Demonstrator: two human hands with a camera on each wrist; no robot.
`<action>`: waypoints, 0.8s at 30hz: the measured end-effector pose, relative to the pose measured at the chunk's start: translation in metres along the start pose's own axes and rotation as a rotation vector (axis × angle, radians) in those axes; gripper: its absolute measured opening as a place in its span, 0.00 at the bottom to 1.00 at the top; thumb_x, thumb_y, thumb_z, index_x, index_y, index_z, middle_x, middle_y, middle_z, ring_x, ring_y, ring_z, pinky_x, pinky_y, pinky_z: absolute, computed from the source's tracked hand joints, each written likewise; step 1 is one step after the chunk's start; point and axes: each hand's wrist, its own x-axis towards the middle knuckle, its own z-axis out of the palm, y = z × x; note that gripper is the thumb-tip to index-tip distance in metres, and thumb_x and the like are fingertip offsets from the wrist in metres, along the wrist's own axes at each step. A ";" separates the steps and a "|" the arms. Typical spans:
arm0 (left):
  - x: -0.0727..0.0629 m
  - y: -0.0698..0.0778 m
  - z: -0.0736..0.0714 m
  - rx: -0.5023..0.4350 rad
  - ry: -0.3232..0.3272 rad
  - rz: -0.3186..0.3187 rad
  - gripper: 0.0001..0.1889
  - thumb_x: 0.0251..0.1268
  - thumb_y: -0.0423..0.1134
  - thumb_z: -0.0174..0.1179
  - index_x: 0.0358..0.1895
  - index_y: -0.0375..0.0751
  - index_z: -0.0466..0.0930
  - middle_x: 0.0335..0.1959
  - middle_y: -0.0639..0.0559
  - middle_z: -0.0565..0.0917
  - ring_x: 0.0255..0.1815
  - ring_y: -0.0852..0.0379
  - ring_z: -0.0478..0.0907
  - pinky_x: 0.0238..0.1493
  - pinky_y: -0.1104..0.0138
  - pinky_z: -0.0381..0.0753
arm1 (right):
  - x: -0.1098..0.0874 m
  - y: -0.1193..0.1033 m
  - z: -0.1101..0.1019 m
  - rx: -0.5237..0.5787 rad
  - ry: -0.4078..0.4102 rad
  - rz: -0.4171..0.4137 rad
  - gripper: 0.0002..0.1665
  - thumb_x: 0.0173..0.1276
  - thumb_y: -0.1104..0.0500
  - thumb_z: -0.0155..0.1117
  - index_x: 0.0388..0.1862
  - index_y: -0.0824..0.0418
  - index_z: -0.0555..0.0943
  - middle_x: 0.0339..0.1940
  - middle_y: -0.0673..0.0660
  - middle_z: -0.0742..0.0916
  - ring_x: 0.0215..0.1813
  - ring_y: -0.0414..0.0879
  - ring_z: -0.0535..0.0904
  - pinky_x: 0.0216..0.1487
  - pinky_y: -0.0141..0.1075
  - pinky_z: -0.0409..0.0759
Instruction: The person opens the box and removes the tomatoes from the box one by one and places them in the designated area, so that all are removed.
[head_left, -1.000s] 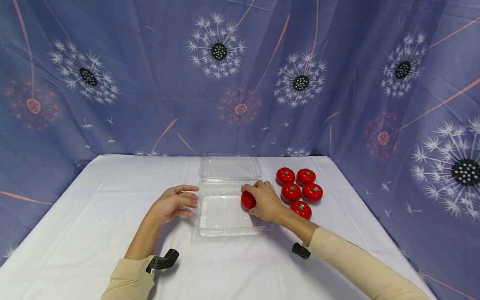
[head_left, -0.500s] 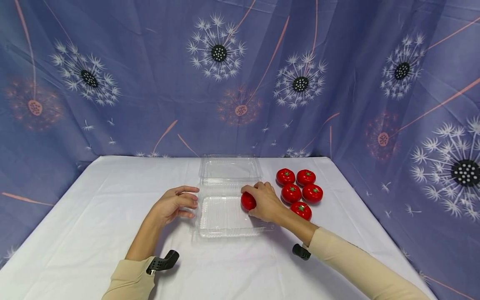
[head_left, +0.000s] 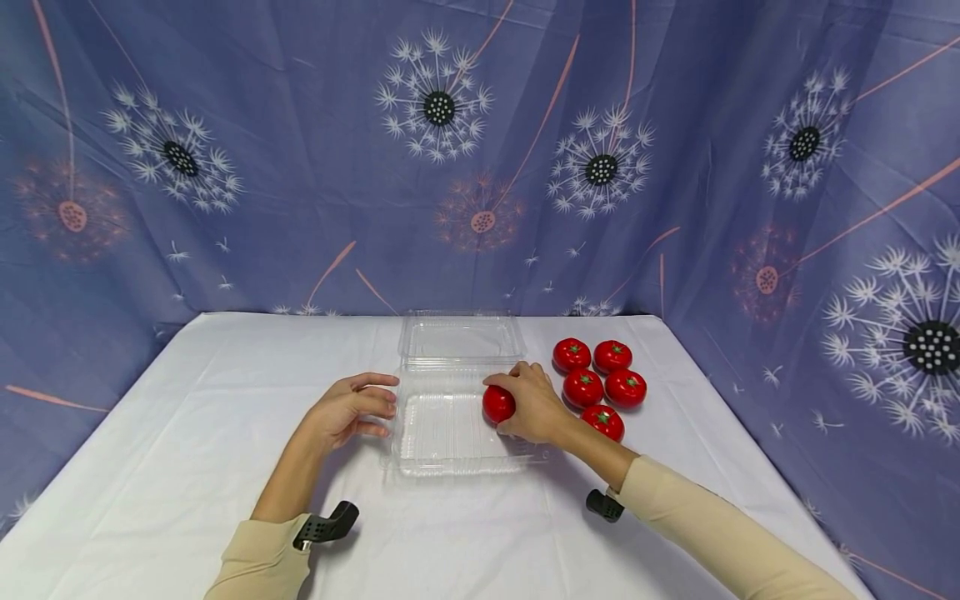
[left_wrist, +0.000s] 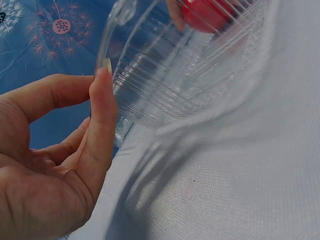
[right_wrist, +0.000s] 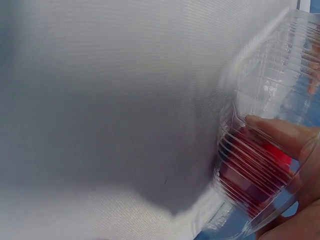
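Note:
A clear plastic clamshell box (head_left: 442, 433) stands unfolded on the table, its lid (head_left: 459, 340) laid back on the far side. Inside the right part of the base is a red tomato (head_left: 497, 405), which my right hand (head_left: 534, 407) grips between thumb and fingers. Through the ribbed wall in the right wrist view, the tomato (right_wrist: 255, 167) sits low in the base, partly covered by fingers. My left hand (head_left: 348, 408) is at the box's left side with fingers spread and gently bent. In the left wrist view its fingertips (left_wrist: 103, 75) are right at the rim.
Several more red tomatoes (head_left: 582, 388) with green tops sit grouped on the white cloth (head_left: 187, 467), to the right of the box. Behind the table hangs a blue dandelion-print curtain (head_left: 300, 167), which also runs along the sides.
The hands, box and loose tomatoes hold nearly the same places. A little more of the tomato shows beside the right hand now, and the head view has shifted slightly.

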 end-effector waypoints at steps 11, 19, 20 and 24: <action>0.000 -0.001 0.000 -0.004 -0.006 0.006 0.32 0.60 0.24 0.60 0.69 0.23 0.64 0.44 0.47 0.80 0.31 0.59 0.82 0.32 0.62 0.90 | 0.002 0.002 0.001 0.023 0.007 -0.006 0.40 0.45 0.59 0.86 0.62 0.51 0.83 0.50 0.60 0.80 0.55 0.54 0.70 0.54 0.49 0.78; -0.001 0.001 0.001 0.007 0.001 0.007 0.32 0.59 0.24 0.62 0.69 0.23 0.65 0.43 0.47 0.80 0.31 0.59 0.82 0.31 0.62 0.90 | 0.005 0.002 -0.002 0.104 0.014 0.017 0.40 0.45 0.59 0.86 0.61 0.54 0.83 0.47 0.60 0.81 0.54 0.54 0.73 0.53 0.49 0.82; -0.001 0.001 0.002 0.010 0.003 0.007 0.32 0.59 0.24 0.62 0.69 0.23 0.64 0.43 0.47 0.80 0.31 0.59 0.82 0.31 0.62 0.90 | 0.006 0.002 -0.003 0.121 0.020 0.016 0.40 0.45 0.59 0.86 0.61 0.54 0.83 0.47 0.60 0.82 0.53 0.54 0.74 0.52 0.49 0.83; -0.001 0.001 0.002 0.017 0.008 0.004 0.32 0.58 0.24 0.62 0.69 0.23 0.65 0.45 0.46 0.79 0.31 0.59 0.82 0.31 0.62 0.90 | 0.009 0.000 -0.007 0.161 0.035 0.009 0.40 0.45 0.59 0.86 0.61 0.56 0.83 0.48 0.61 0.84 0.53 0.54 0.77 0.53 0.50 0.84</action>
